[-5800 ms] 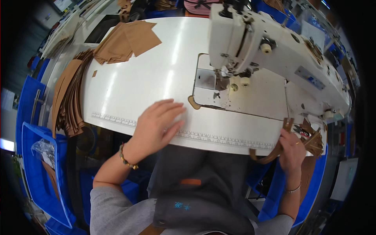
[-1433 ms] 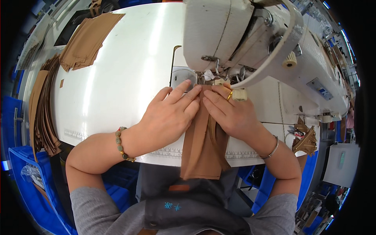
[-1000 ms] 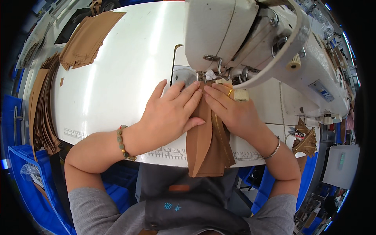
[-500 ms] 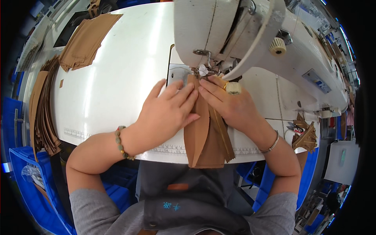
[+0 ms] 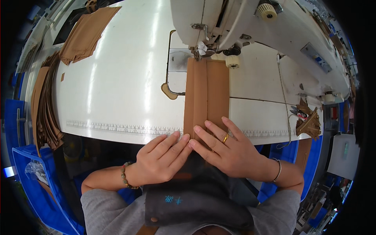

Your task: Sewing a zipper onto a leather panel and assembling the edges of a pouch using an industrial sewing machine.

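My left hand (image 5: 161,163) and my right hand (image 5: 227,152) lie flat, fingers spread and unclenched, side by side on the near end of the brown fabric strip (image 5: 206,94), right at the front edge of the bench (image 5: 117,94). Neither grips anything; they only press the strip down where it meets that edge.

The strip runs straight from my fingertips to the presser foot (image 5: 200,53) of the sewing machine (image 5: 250,23), its far end tucked under the foot. A long fold or seam line runs along its left part; I cannot tell from here whether it is stitched yet, so I judge the run down its length to be mostly ahead of me, with the piece lined up and tensioned for it.

A lot is left, I think: a stack of brown cut pieces (image 5: 47,102) hangs over the left edge of the bench, and more flat pieces (image 5: 88,31) lie at the far left corner. A small bundle of brown trims (image 5: 309,121) sits at the right edge.

Room is good on the left: white bench between the strip and the stack. On the right the machine body crowds the strip, and behind my hands the bench drops off to my lap.
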A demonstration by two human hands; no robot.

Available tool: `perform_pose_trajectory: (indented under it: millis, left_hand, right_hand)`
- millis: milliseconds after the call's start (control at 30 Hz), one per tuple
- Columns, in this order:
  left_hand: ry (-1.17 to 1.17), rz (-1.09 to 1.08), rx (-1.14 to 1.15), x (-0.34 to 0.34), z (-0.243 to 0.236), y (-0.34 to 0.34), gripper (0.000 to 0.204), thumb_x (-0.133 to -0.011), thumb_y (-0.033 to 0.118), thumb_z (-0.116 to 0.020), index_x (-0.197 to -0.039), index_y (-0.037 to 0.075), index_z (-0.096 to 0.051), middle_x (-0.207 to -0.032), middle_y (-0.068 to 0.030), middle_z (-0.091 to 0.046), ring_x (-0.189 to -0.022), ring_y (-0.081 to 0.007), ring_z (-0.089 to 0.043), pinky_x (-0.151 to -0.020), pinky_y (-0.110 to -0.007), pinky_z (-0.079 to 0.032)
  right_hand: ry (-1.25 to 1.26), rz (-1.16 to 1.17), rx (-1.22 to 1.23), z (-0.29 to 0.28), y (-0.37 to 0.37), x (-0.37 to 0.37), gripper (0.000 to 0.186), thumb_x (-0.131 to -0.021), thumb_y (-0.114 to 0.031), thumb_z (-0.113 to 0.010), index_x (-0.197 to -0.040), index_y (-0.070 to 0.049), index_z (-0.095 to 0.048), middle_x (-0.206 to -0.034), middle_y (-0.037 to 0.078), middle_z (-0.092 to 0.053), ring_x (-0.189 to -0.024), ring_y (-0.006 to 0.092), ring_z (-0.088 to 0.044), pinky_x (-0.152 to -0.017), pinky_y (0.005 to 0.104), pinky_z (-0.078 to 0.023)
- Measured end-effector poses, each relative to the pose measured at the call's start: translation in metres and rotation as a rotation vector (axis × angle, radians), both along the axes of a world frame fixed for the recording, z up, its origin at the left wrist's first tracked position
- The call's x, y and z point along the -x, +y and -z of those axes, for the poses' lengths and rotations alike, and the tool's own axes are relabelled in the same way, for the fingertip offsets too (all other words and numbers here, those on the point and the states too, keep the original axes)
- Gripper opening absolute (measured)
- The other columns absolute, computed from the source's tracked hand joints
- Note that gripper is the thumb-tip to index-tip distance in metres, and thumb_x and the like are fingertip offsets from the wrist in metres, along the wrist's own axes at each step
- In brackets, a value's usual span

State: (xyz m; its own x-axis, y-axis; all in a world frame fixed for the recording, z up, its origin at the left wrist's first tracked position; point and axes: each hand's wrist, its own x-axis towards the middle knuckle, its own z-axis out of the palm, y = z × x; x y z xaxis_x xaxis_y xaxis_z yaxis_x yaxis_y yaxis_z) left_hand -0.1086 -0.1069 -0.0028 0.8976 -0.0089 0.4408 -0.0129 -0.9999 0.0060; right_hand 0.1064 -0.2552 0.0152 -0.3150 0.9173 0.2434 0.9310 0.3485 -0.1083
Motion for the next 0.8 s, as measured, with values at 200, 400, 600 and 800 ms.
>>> perform_pose_trajectory:
  millis: [200, 400, 600, 800]
  left_hand:
    - [-0.125, 0.031, 0.031, -0.008, 0.014, -0.004, 0.024, -0.084, 0.016, -0.072, -0.106, 0.008, -0.081, -0.113, -0.0069, -0.076, -0.107, -0.0233, -0.070, -0.091, -0.034, -0.057]
    - [-0.146, 0.039, 0.084, -0.009, 0.009, -0.003, 0.024, -0.084, 0.015, -0.075, -0.106, 0.008, -0.080, -0.111, -0.0057, -0.076, -0.102, -0.0228, -0.069, -0.087, -0.034, -0.058]
    - [0.084, -0.032, 0.336, -0.035, -0.020, 0.041, 0.045, -0.080, 0.013, -0.083, -0.122, 0.004, -0.071, -0.117, -0.0093, -0.071, -0.101, -0.0284, -0.069, -0.083, -0.036, -0.059]
    - [0.010, -0.085, 0.068, -0.095, -0.014, 0.085, 0.052, -0.082, 0.031, -0.082, -0.126, 0.004, -0.071, -0.125, -0.0057, -0.071, -0.111, -0.0265, -0.065, -0.093, -0.038, -0.056]
  right_hand:
    - [-0.021, -0.028, -0.018, 0.000, 0.004, -0.005, 0.040, -0.095, -0.023, -0.059, -0.128, -0.001, -0.067, -0.144, 0.017, -0.062, -0.131, 0.0342, -0.061, -0.114, 0.0542, -0.045]
    - [-0.006, -0.070, -0.052, 0.008, -0.002, 0.002, 0.036, -0.093, -0.022, -0.061, -0.118, 0.002, -0.071, -0.137, 0.022, -0.066, -0.123, 0.0351, -0.066, -0.111, 0.0513, -0.049]
    - [-0.097, -0.135, -0.065, 0.005, -0.002, 0.003, 0.036, -0.093, -0.021, -0.058, -0.114, 0.005, -0.071, -0.123, 0.027, -0.072, -0.114, 0.0366, -0.071, -0.108, 0.0509, -0.051]
    - [-0.092, -0.150, -0.121, -0.005, 0.008, 0.004, 0.035, -0.092, -0.020, -0.057, -0.112, 0.005, -0.071, -0.118, 0.024, -0.073, -0.107, 0.0367, -0.073, -0.105, 0.0497, -0.052]
